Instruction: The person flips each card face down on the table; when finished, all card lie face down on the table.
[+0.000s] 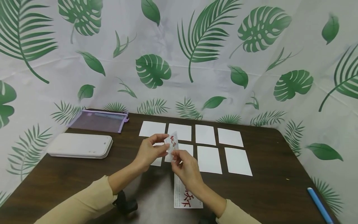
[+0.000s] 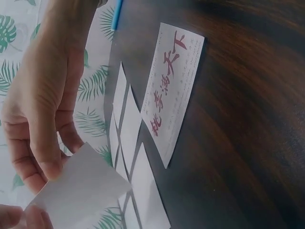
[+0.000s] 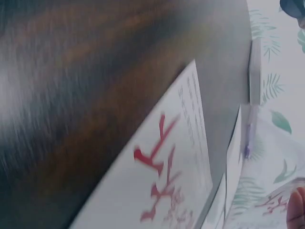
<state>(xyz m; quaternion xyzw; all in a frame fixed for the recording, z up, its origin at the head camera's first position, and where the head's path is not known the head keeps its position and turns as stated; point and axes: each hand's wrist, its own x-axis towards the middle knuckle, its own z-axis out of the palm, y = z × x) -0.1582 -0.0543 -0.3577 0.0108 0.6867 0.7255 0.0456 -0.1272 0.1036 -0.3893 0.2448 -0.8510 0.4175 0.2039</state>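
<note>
— So, where's the card (image 1: 172, 143)?

— Above the table (image 1: 70, 180), pinched between both hands; the left hand (image 1: 149, 151) grips its left edge with thumb and curled fingers, and the right hand (image 1: 185, 168) pinches its lower edge from below. It carries red characters.

— And under them?

— A long strip (image 1: 185, 194) with red characters lies flat, partly under the right wrist; past the hands sit two rows of blank white cards (image 1: 205, 134) — one is partly hidden by the left hand.

— Anything to the sides?

— A white box (image 1: 79, 145) on the left, a purple pouch (image 1: 98, 120) behind it; a blue pen (image 1: 318, 205) at the right edge.
</note>
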